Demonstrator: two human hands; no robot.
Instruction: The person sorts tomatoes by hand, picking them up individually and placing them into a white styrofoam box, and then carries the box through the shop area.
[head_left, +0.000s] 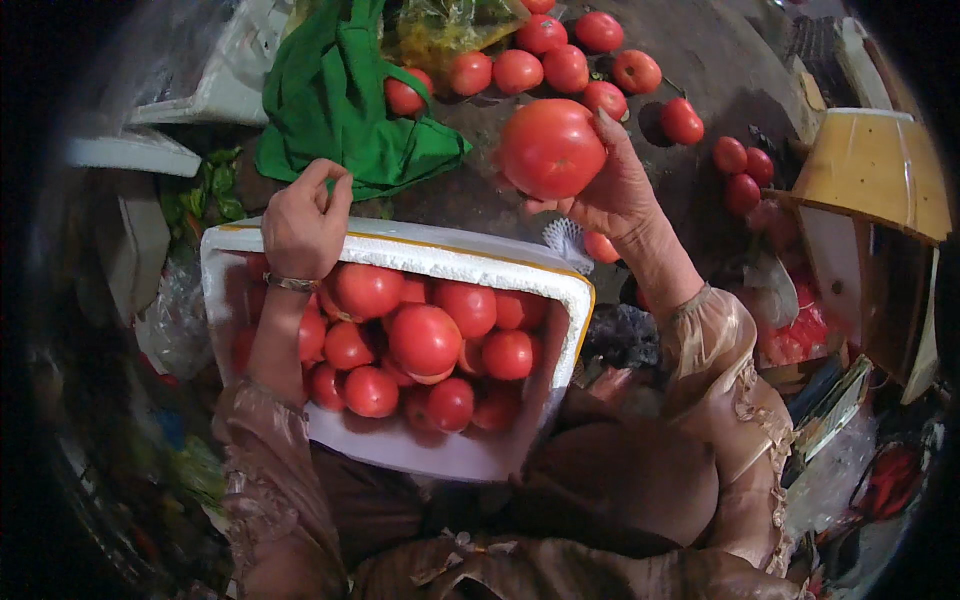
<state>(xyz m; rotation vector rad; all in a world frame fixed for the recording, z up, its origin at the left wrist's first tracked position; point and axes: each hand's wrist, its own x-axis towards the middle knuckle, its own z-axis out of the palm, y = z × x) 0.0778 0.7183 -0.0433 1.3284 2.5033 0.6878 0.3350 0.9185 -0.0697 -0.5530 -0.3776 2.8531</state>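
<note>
A large red tomato (553, 148) rests in my right hand (619, 191), raised above the dark floor beyond the box. A white foam box (465, 264) with many tomatoes (424, 339) in it stands tilted before me. Over its far left rim is my left hand (306, 221), with thumb and forefinger close together; whether something small is between them I cannot tell. Just past that hand lies a green cloth bag (330, 112). More tomatoes (517, 71) lie on the floor beside the bag and farther off. A white foam net sleeve (568, 241) sits by the box's far right corner.
At the far left are white foam pieces (135, 154) and green leaves (219, 184). A clear and yellow plastic bag (450, 26) lies at the top. On the right stand a yellowish container (874, 172) and an open carton with red plastic (802, 322). A dark plastic bag (619, 334) lies right of the box.
</note>
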